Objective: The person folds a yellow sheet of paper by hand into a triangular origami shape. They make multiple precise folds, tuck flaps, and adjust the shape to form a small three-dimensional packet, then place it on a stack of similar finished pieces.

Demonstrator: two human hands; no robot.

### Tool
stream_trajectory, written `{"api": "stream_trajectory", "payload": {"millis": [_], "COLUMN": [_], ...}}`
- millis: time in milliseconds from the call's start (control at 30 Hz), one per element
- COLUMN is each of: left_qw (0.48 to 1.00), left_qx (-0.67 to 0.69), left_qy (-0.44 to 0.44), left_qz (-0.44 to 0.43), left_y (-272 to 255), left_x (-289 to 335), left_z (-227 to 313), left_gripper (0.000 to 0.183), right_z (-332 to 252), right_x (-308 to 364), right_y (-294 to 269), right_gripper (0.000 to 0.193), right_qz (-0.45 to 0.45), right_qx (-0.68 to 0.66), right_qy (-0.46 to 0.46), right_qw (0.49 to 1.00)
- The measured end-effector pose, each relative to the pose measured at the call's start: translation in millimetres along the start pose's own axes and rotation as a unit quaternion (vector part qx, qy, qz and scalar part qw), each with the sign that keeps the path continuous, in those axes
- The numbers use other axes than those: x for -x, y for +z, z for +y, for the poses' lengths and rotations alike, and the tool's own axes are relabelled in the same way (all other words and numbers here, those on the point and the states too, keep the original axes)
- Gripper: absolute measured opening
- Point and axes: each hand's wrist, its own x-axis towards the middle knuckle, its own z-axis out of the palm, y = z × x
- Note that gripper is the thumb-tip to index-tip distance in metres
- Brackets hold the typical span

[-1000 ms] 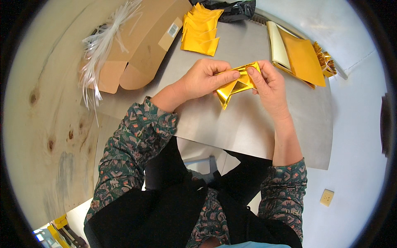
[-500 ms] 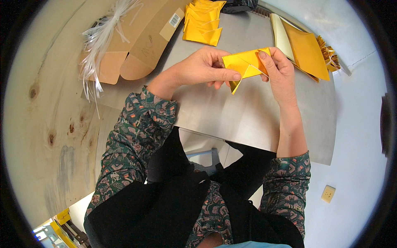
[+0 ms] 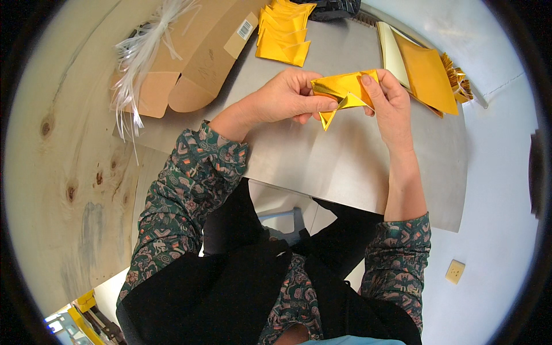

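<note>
Both hands' fingers clamped on gold foil sheet (image 3: 344, 92): keep L hand (image 3: 284, 100) thumb on crease, R hand (image 3: 391, 103) aligning edge beyond fingertips.

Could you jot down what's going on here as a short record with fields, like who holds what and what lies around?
Left hand: pinches the left end of a folded gold foil sheet
Right hand: grips the foil's right end, thumb on top
Foil sheet: held above the grey table, partly folded, a point hanging down
Far side, middle: pile of folded gold pieces
Far side, right: stack of flat gold sheets
Left: cardboard box lying flat, with white strands across it
Clothing: patterned sleeves, dark apron
</note>
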Motion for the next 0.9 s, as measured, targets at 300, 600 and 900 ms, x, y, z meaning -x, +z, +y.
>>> {"api": "stream_trajectory", "payload": {"millis": [300, 600, 900], "left_qw": [0.999, 0.989, 0.975], "left_qx": [0.026, 0.005, -0.022], "left_qy": [0.02, 0.087, 0.16], "left_qz": [0.029, 0.116, 0.152], "left_y": [1.6, 13.7, 3.9], "left_x": [-0.3, -4.1, -9.6], "left_z": [-0.7, -7.9, -17.9], "left_gripper": [0.024, 0.025, 0.016], "right_z": [0.3, 1.3, 0.2], "right_x": [-1.6, -0.1, 1.1], "right_y": [0.5, 3.8, 9.7], "right_gripper": [0.019, 0.02, 0.021], "right_qz": [0.033, 0.047, 0.013], "right_qx": [-0.02, -0.009, 0.036], "right_qy": [-0.009, 0.005, -0.029], "right_qw": [0.999, 0.999, 0.999]}}
